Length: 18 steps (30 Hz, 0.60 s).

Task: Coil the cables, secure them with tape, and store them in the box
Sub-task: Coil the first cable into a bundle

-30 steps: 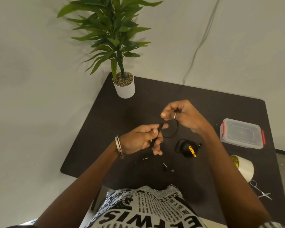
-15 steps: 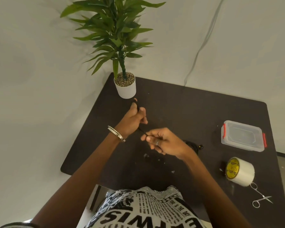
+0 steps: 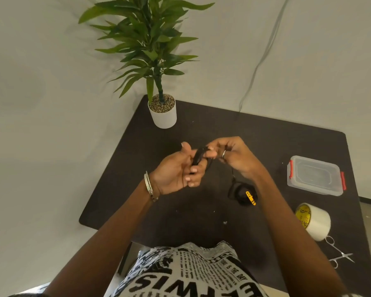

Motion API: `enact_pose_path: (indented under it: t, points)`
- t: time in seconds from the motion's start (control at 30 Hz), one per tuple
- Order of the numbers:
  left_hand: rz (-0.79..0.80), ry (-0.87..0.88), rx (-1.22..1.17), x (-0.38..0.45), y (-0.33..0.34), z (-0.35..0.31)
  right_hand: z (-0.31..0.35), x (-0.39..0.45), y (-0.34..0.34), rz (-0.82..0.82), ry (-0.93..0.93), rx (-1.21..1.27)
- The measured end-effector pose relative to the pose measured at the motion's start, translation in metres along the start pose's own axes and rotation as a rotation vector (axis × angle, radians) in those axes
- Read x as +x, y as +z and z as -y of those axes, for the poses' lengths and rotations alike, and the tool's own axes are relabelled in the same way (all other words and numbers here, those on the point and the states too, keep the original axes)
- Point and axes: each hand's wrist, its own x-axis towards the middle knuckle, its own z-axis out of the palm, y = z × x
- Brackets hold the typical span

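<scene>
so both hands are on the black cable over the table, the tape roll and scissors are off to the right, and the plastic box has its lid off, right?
Not quite: the head view shows the plastic box with its lid on, red latches at both ends. The rest stands.

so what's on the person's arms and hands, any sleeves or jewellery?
Both forearms are bare, with no sleeves in view. The left hand has silver bangles at the wrist. The right hand has a silver ring on one finger. No gloves or watch.

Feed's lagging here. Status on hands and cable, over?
Left hand grips coiled cable. Right hand pinches its loose end. Box shut, tape untouched. Nothing in the way.
</scene>
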Motion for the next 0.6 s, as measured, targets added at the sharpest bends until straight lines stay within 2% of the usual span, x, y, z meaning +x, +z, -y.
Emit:
enact_pose_path:
  t: [0.1,0.2,0.33,0.43,0.5,0.6]
  points:
    - [-0.069,0.149,-0.158,0.003,-0.001,-0.011,-0.016,-0.010,0.026,-0.014,0.043,0.054]
    - [-0.248,0.239,-0.159,0.006,-0.003,-0.018,-0.020,-0.023,0.052,0.088,0.062,0.023]
    - [-0.589,0.219,0.067,0.012,-0.009,-0.013,-0.018,-0.035,0.063,0.209,0.120,-0.127]
    - [-0.727,0.146,0.352,0.013,-0.009,0.001,-0.005,-0.036,0.055,0.251,0.107,-0.316]
    - [-0.745,0.062,0.594,0.011,-0.012,0.011,0.007,-0.034,0.043,0.272,0.035,-0.449]
    - [-0.601,-0.047,0.605,0.009,-0.012,0.023,0.021,-0.026,0.025,0.269,-0.051,-0.602]
